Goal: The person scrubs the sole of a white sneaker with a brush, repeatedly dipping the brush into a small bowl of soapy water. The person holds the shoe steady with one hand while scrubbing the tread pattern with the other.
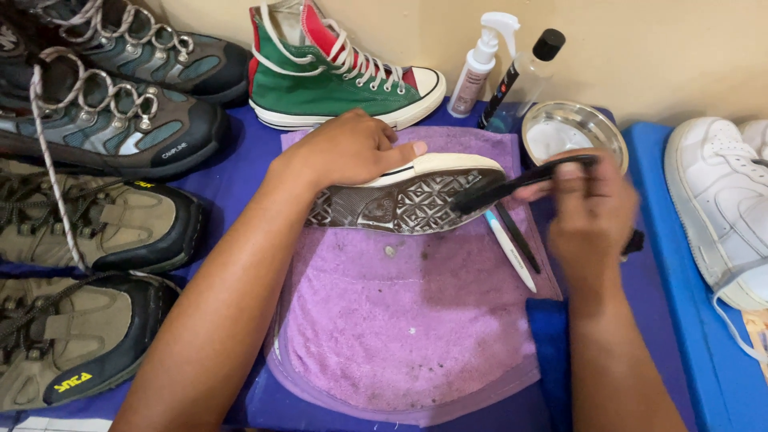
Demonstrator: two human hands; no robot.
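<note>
Sneaker held on its side for scrubbing, sole towards the brush.

The left hand [348, 150] clamps the sneaker [408, 196] against the purple towel [400, 320] near its far edge, baring a grimy, diamond-patterned sole; the right hand [588, 212], fingers clenched round a black brush [512, 186], sets the bristles at the toe.

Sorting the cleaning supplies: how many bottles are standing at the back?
2: a white pump-spray bottle and a clear black-capped bottle side by side against the wall, behind the round metal bowl. Others may be hidden.
</note>
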